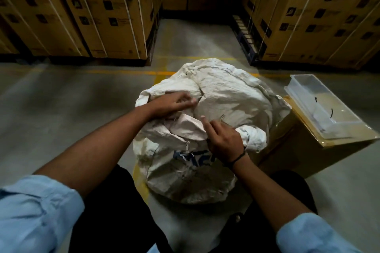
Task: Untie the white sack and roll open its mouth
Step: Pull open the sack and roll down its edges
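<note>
**Item: white sack (pixel 222 92), woven, blue lettering on the near face.** It stands on the concrete floor (pixel 61 109) between the seated person's knees, touching a cardboard box (pixel 304 150) on its right side.

**Hands.**
- The left hand (pixel 174 102) is on the far-left part of the top. Its fingers are curled and pinch a fold of sack cloth.
- The right hand (pixel 224 139) is on the near-right part. Its index finger is stretched out, and the other fingers are curled into the cloth at the edge of a flap.

**Condition.**
- No cord or tie shows across the mouth.
- A gap has opened between the hands, showing a pale wrapped bundle (pixel 187 127) inside.
- A bunched twist of cloth (pixel 254 135) lies just beside the right hand. Whether it is still knotted cannot be told.

**Progress, as judged.** The untying looks largely done. The rim is still crumpled and slack rather than turned down, so rolling the mouth open remains to do.

**Adjacent.**
- A clear plastic tray (pixel 322 107) sits on the cardboard box.
- Strapped stacked cartons (pixel 92 16) stand behind.
</note>
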Available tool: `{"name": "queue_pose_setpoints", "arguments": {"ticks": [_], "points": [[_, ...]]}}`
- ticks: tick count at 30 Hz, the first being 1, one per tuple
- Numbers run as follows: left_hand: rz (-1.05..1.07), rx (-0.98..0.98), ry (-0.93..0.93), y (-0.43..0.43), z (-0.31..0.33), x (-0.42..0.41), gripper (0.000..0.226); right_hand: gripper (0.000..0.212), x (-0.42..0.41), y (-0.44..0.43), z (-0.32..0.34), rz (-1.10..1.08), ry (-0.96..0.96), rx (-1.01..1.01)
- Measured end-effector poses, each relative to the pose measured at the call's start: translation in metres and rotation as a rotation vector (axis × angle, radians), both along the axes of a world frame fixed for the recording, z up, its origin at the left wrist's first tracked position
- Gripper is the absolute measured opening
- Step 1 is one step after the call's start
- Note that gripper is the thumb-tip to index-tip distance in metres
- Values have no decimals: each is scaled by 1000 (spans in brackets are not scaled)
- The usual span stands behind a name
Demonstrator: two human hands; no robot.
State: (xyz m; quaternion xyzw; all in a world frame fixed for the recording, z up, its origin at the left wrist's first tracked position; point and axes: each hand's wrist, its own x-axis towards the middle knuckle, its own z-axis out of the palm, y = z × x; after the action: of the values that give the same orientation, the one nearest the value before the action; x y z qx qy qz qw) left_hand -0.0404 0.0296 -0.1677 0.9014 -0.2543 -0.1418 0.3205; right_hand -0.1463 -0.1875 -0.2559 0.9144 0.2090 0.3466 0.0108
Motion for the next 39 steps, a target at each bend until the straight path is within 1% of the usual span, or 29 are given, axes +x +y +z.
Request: {"name": "queue_pose_setpoints", "arguments": {"ticks": [2,4,6,9,10,11,12,13,14,15,16,17,18,20,22,24,25,26,27,28,29,30,32,33,34,36,37,38,39], "points": [[144,-42,7,-2,-7,9,82,46,-2,5,-3,-29,-18,5],[216,-5,-5,-6,-18,14,74,54,-4,9,-6,-30,102,15],[247,5,-39,-10,-25,10,71,70,-5,7,-6,54,355,27],[203,89,-125,-13,-35,-1,88,82,0,-5,7,199,781,56],[177,126,-148,-14,-39,-3,94,78,0,-8,13,266,870,101],[152,149,-158,-15,-43,-6,97,67,3,-10,23,350,940,225],[130,169,-162,-16,-46,-9,97,52,9,-14,33,419,941,405],[103,191,-172,-18,-49,-12,97,42,19,-19,39,409,854,556],[78,218,-185,-20,-51,-15,96,46,33,-25,41,299,691,601],[55,242,-196,-22,-53,-19,96,61,49,-31,43,135,531,508],[38,256,-196,-23,-56,-22,97,80,65,-37,46,-25,435,361],[26,253,-179,-23,-60,-24,99,98,79,-40,48,-144,424,245],[16,243,-155,-23,-62,-25,102,110,89,-41,50,-215,471,166],[6,257,-149,-21,-66,-24,105,116,102,-37,49,-281,609,87],[11,333,-206,-17,-68,-24,105,105,109,-31,43,-291,705,86],[16,396,-320,-12,-66,-27,99,80,107,-23,36,-224,748,140],[1,362,-430,-12,-65,-31,91,68,104,-19,32,-177,753,187],[-43,275,-578,-11,-63,-35,79,59,100,-16,29,-139,738,225],[-105,192,-746,-11,-62,-38,69,54,96,-14,26,-116,709,236],[-165,161,-882,-11,-60,-43,65,52,92,-13,24,-94,675,244],[-175,200,-958,-14,-59,-46,68,52,90,-12,24,-66,663,261],[-118,277,-977,-18,-59,-49,77,52,88,-12,26,-19,666,290],[121,395,-898,-25,-64,-50,95,49,86,-13,38,99,781,369],[222,415,-836,-27,-68,-49,95,43,85,-14,48,157,882,416],[265,423,-766,-27,-73,-46,88,34,85,-16,57,202,996,461],[197,426,-651,-26,-77,-39,74,20,85,-21,70,233,1197,548],[149,382,-536,-25,-75,-35,71,19,87,-24,71,221,1243,595],[139,268,-356,-23,-70,-32,67,26,89,-27,69,180,1237,634],[193,109,-135,-23,-64,-28,63,41,91,-28,65,90,1162,638]]}}
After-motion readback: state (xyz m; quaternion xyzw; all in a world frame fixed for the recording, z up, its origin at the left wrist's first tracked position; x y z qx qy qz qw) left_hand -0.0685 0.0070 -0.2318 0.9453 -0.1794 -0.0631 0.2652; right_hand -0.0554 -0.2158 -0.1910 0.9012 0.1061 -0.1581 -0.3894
